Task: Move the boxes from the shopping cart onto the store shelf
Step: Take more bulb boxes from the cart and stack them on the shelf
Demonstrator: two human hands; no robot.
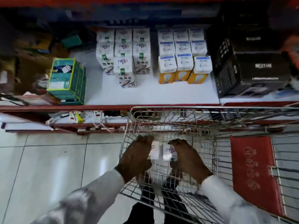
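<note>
Both my hands reach down into the wire shopping cart (129, 125). My left hand (137, 157) wraps around a white box (154, 151) on its left side. My right hand (186, 156) grips a second white box (167, 151) with purple print, right beside the first. The two boxes stand side by side low in the cart, partly hidden by my fingers. On the white store shelf (153, 92) above the cart stand rows of matching white boxes (125, 62) with purple and green print.
White and orange bulb boxes (184, 65) stand right of the matching rows. Large black boxes (252, 70) fill the shelf's right end, a green carton (68, 81) the left. A red child-seat flap (254, 172) sits in the cart at right. Tiled floor (48, 159) lies left.
</note>
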